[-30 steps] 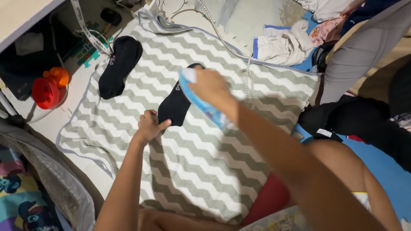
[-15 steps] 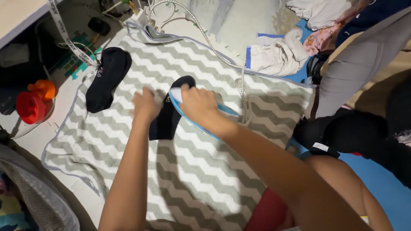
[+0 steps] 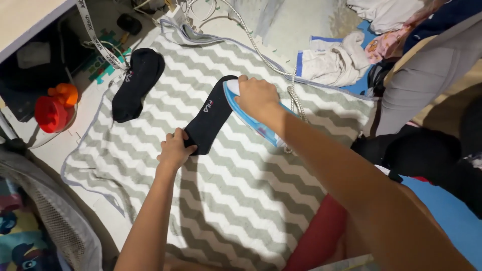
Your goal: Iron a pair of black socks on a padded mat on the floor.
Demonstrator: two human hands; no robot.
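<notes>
A black sock (image 3: 211, 114) lies stretched out on a grey-and-white zigzag cloth (image 3: 236, 185). My left hand (image 3: 174, 150) pinches the sock's near end flat against the cloth. My right hand (image 3: 257, 95) grips the handle of a blue and white iron (image 3: 251, 116), which rests beside the sock's far end, on its right edge. A second black sock (image 3: 137, 84) lies by itself at the cloth's far left corner.
The iron's braided cord (image 3: 271, 60) runs off to the back. A red and orange toy (image 3: 55, 106) sits at the left. A pile of light clothes (image 3: 334, 57) lies at the back right, dark garments (image 3: 427, 150) at the right.
My left hand slid from the sock's middle back to its near end, pulling it straight. The iron moved off the sock's middle toward its far right end.
</notes>
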